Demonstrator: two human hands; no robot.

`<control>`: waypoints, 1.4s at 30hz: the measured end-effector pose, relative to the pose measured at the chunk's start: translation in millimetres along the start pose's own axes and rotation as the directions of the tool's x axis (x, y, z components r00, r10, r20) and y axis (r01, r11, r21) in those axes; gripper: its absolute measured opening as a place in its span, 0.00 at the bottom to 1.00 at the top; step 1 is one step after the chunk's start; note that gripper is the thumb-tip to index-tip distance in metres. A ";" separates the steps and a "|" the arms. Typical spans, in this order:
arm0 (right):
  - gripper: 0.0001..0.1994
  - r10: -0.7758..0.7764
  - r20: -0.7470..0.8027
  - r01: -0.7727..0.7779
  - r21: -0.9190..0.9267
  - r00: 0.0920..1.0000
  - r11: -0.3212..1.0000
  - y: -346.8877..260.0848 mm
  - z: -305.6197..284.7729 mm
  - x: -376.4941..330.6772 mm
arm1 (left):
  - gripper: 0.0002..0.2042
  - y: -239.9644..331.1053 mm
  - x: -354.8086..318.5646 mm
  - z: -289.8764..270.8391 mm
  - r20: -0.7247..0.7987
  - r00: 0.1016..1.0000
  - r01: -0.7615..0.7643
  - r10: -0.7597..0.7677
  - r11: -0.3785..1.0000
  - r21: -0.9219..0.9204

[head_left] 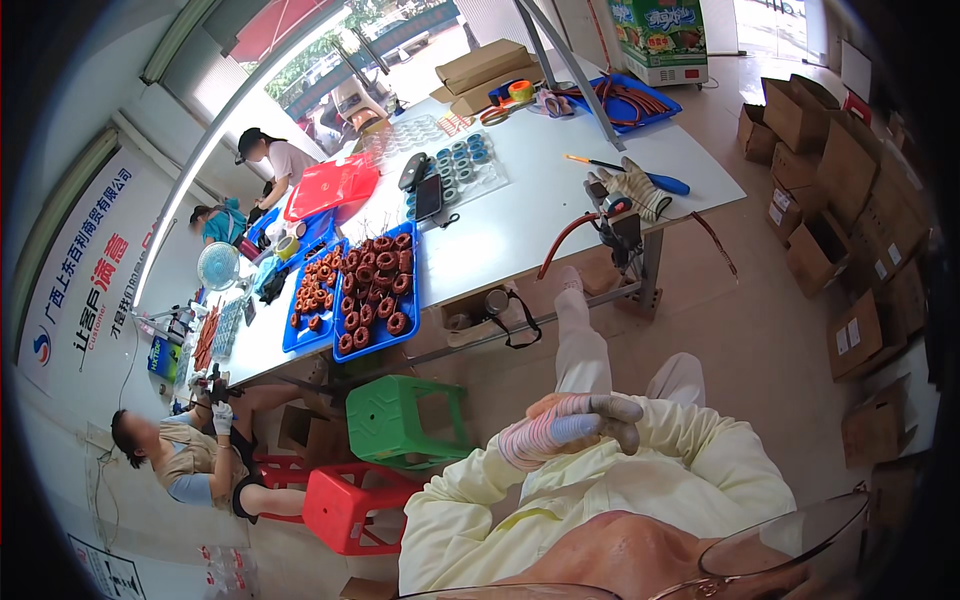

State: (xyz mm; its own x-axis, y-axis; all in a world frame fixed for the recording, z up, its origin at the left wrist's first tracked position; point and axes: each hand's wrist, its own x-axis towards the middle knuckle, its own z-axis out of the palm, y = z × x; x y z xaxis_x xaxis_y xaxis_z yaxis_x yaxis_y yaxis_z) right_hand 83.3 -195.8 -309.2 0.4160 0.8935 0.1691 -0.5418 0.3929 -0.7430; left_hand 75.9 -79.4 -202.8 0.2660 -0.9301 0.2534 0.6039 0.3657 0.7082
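Observation:
My left hand (548,438), in a striped knit glove with grey fingertips, is in front of my body, away from the table. Its fingers point right, look stretched, and lie against my right sleeve (700,440). My right hand is mostly hidden behind the left, so its fingers cannot be made out. No held object shows. At the near table edge a loose striped glove (640,190) lies by a black clamp-like device (622,228). A screwdriver-like tool with a blue handle (668,184) lies beside the glove.
Blue trays (416,318) of copper-coloured wound rings stand on the white table (530,215), near a phone (428,197). Green (400,415) and red (345,505) stools stand at the left. Cardboard boxes (820,250) line the right. A co-worker (200,455) sits left; two people are farther back.

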 end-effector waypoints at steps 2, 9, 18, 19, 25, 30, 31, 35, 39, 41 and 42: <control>0.16 0.009 0.014 -0.009 -0.005 1.000 1.000 -3.7 -1.8 -1.6 | 0.20 2.3 -1.6 -3.8 0.026 0.999 0.035 -0.034 0.999 -0.038; 0.16 0.038 0.035 -0.038 -0.001 0.999 0.999 -5.6 -4.0 -3.9 | 0.21 -22.9 6.0 -37.5 0.270 0.945 -0.172 0.185 0.982 -0.072; 0.16 0.067 0.039 -0.068 0.029 0.997 0.997 -12.0 -4.0 -2.5 | 0.23 22.5 -3.4 0.6 0.015 1.000 -0.022 0.022 0.999 0.041; 0.16 0.067 0.037 -0.068 0.032 0.997 0.997 -12.4 -2.9 -3.7 | 0.23 22.6 -2.8 1.1 0.012 1.000 -0.010 0.009 0.999 0.044; 0.16 0.052 0.039 -0.055 0.072 0.998 0.996 -17.3 1.2 -6.6 | 0.24 18.8 4.0 3.2 0.012 0.999 0.032 -0.034 0.995 0.097; 0.16 -0.025 0.073 0.005 0.264 0.997 0.965 -7.8 -17.0 27.6 | 0.24 27.4 -4.1 -24.8 -0.169 0.968 -0.204 0.188 0.975 -0.085; 0.16 -0.041 0.088 0.012 0.318 0.995 0.948 -3.3 -16.6 36.5 | 0.25 29.2 -11.4 -35.1 -0.228 0.944 -0.272 0.238 0.954 -0.127; 0.14 0.092 -0.167 -0.019 0.397 0.982 0.918 -28.8 -16.2 44.6 | 0.19 65.6 8.9 -37.5 -0.472 0.766 -0.579 0.436 0.787 -0.214; 0.12 0.146 -0.323 0.038 0.501 0.935 0.864 -28.4 -14.0 62.3 | 0.19 83.0 -5.5 -60.5 -0.284 0.691 -0.713 0.665 0.560 -0.423; 0.11 0.145 -0.357 0.089 0.564 0.923 0.821 -24.5 -18.7 69.7 | 0.19 89.5 -8.0 -71.5 -0.269 0.661 -0.732 0.700 0.524 -0.435; 0.11 0.142 -0.363 0.081 0.534 0.921 0.842 -23.7 -19.6 69.4 | 0.19 90.4 -8.1 -75.3 -0.260 0.647 -0.739 0.716 0.507 -0.443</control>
State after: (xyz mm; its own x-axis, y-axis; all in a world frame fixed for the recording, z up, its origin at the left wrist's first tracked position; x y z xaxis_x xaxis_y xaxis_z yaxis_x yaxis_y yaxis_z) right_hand 139.4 -147.4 -292.5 0.5713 0.7997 -0.1848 -0.8123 0.5188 -0.2665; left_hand 184.9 -36.2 -190.4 0.8004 -0.3310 0.4997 0.4424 0.8887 -0.1200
